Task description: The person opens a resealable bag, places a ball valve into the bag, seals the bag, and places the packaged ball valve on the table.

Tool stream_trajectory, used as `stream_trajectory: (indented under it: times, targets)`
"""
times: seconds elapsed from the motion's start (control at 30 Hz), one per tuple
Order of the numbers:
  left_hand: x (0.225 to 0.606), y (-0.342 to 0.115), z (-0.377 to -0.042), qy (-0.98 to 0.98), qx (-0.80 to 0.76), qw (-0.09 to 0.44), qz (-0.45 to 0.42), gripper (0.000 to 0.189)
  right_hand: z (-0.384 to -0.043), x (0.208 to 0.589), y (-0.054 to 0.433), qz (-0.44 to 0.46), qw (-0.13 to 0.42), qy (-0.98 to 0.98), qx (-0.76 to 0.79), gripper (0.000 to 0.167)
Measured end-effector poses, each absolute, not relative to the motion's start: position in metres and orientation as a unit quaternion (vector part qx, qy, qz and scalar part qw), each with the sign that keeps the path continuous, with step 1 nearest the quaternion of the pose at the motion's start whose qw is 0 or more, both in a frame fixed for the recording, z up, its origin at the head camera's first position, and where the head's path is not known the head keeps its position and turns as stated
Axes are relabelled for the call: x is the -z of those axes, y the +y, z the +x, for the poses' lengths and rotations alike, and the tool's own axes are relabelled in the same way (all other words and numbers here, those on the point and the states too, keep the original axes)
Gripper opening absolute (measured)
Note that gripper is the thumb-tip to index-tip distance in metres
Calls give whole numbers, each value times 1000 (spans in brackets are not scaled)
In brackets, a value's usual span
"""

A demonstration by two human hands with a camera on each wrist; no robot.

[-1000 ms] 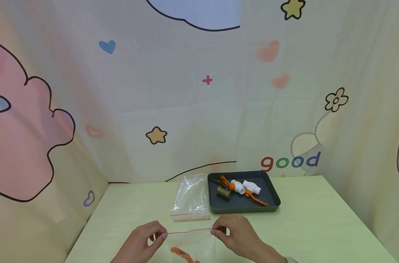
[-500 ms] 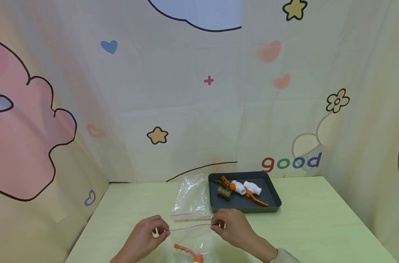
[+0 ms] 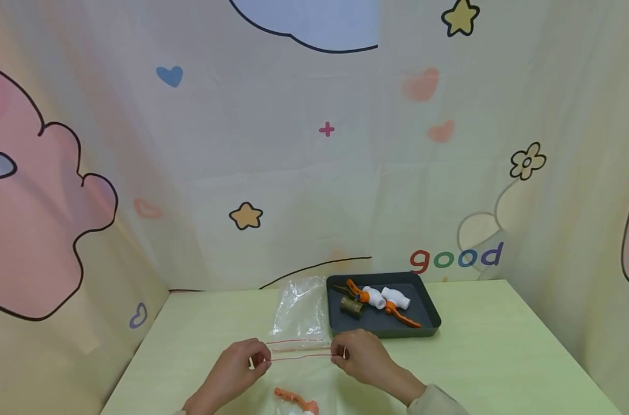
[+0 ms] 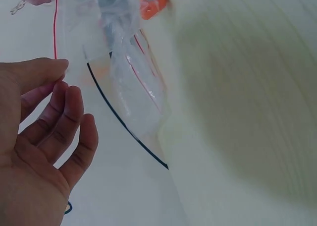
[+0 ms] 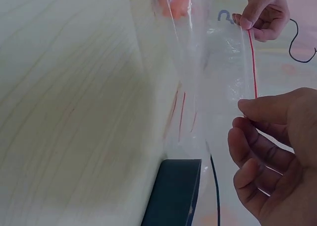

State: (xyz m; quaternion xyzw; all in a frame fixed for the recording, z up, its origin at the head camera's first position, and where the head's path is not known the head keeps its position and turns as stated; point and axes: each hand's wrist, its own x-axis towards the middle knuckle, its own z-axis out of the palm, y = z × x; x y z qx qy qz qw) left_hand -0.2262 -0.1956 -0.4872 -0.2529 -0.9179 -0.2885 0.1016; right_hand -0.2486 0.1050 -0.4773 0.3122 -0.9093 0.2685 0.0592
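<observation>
Above the table [image 3: 475, 357], narrow grip of left hand [image 3: 237, 369] and right hand [image 3: 365, 357] on bag [image 3: 306, 376].

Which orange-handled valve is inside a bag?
The nearest valve, in the clear bag both hands pinch; the other two valves lie in the tray.

Fingers [image 3: 261, 349] pinch a red-edged clear bag [image 3: 306, 376].

my head view facing forward from above the bench [image 3: 491, 351], wrist views close, sideways, sharing the held bag [image 5: 223, 60]
</observation>
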Motion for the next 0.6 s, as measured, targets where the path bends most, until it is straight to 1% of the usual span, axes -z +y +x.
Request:
stream_trajectory:
  times: [0.1, 0.43, 0.53, 0.6]
  targets:
    - [494, -195, -232, -925, 277, 89, -246, 16, -254, 483, 105, 311, 57, -915, -252, 9]
    - [510, -192, -241, -939, 235, 30, -250, 15, -265, 502, 105, 312, 23, -925, -217, 9]
    - [510, -192, -242, -941, 230, 21, -248, 11, -266, 504, 105, 311, 12, -927, -209, 7]
    - [509, -191, -242, -941, 229, 27, -247, 8, -265, 503, 105, 309, 10, -930, -200, 8]
